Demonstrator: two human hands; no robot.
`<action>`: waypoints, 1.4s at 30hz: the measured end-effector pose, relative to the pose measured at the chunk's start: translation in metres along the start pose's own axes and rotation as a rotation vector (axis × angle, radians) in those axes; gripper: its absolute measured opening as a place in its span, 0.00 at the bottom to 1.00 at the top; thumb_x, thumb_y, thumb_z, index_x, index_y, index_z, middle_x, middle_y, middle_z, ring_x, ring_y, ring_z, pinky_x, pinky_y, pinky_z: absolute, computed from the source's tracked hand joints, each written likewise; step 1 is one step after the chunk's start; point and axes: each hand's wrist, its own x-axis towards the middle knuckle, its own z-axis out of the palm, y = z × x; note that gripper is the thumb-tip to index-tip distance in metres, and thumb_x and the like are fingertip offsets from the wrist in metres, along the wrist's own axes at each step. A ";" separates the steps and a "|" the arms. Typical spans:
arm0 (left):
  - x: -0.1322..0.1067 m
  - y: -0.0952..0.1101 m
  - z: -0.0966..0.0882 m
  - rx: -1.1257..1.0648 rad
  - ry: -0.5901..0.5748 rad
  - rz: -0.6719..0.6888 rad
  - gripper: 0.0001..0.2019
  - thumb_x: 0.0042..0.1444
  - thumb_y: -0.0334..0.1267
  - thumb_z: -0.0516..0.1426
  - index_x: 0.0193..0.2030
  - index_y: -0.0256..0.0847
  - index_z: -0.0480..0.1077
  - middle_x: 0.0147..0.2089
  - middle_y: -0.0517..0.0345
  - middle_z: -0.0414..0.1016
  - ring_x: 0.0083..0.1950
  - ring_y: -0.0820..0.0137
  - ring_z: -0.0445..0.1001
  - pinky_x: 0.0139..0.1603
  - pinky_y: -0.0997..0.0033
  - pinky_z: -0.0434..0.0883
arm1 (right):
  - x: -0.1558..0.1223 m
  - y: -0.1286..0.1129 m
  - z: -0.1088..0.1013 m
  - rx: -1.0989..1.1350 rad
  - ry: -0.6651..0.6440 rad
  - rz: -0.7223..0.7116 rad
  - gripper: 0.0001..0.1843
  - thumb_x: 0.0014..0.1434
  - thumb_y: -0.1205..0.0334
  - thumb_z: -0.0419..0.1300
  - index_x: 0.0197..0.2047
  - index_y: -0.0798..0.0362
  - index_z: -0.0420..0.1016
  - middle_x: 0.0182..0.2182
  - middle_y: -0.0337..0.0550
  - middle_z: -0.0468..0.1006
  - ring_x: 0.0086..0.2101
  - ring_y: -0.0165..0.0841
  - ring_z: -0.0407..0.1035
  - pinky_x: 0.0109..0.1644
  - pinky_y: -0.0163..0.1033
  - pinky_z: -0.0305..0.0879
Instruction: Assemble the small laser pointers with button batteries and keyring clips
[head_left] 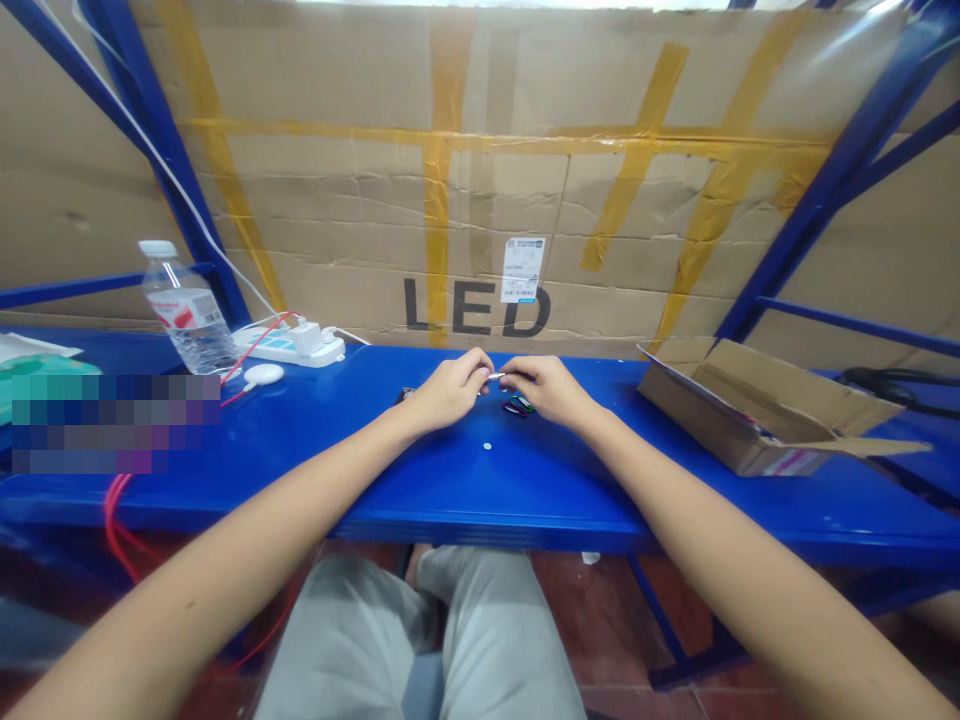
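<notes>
My left hand (456, 388) and my right hand (550, 385) meet above the middle of the blue table. Between their fingertips is a small, thin silvery-white piece (495, 377), pinched from both sides; it is too small to name. Just under my right hand lie some small dark and green-edged loops (517, 405) on the table. A small dark item (406, 394) shows partly behind my left wrist. Nearer the front edge sits a tiny round white spot or disc (487, 446).
On the right stands an open cardboard box (697, 425), with black cable (892, 385) beyond it. Leftward are a water bottle (187, 315), a power strip (289, 343), a white round plug (264, 375) and red cable (114, 500). Large taped cardboard (360, 220) walls the back.
</notes>
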 end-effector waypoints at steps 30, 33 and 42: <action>-0.003 0.004 -0.003 0.162 0.032 0.272 0.03 0.62 0.36 0.56 0.38 0.42 0.70 0.40 0.55 0.77 0.41 0.67 0.74 0.45 0.67 0.68 | -0.003 -0.007 -0.007 0.044 -0.048 -0.004 0.12 0.59 0.58 0.58 0.26 0.53 0.73 0.20 0.38 0.71 0.25 0.31 0.65 0.32 0.36 0.60; -0.003 0.007 -0.002 0.004 0.047 0.163 0.04 0.61 0.37 0.55 0.40 0.42 0.69 0.38 0.57 0.78 0.41 0.67 0.75 0.44 0.67 0.69 | -0.003 -0.010 -0.008 -0.081 0.005 -0.118 0.12 0.60 0.61 0.57 0.27 0.52 0.76 0.24 0.42 0.76 0.28 0.33 0.68 0.36 0.38 0.61; -0.002 0.003 -0.001 -0.025 -0.003 0.070 0.05 0.61 0.37 0.54 0.34 0.41 0.68 0.33 0.57 0.76 0.37 0.68 0.74 0.40 0.68 0.68 | -0.006 -0.008 -0.008 -0.091 -0.025 -0.132 0.11 0.60 0.62 0.56 0.29 0.53 0.78 0.26 0.43 0.78 0.27 0.33 0.68 0.36 0.37 0.62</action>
